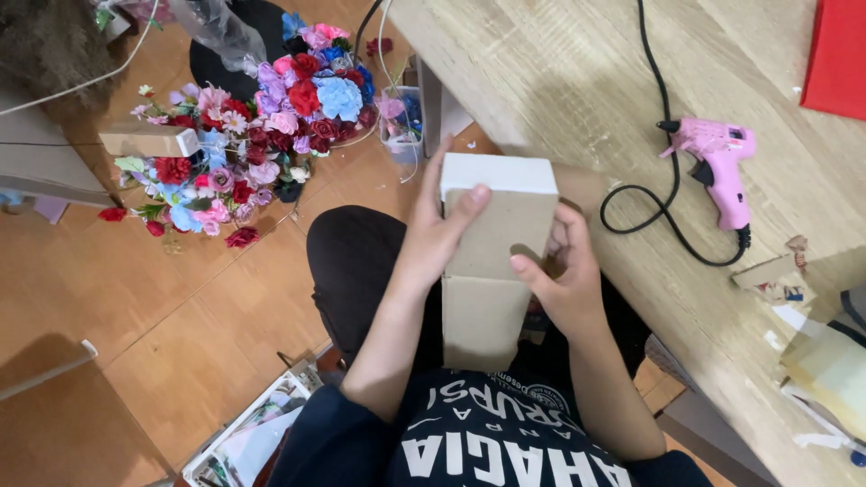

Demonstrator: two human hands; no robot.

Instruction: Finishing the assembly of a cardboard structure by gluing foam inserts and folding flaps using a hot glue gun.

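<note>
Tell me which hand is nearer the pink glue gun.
Right. The right hand grips the cardboard box on the side facing the glue gun; the left hand holds the box's far side.

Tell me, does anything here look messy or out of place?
Yes. Artificial flowers lie in a loose heap on the floor, and torn cardboard scraps litter the table near the pink glue gun.
</note>
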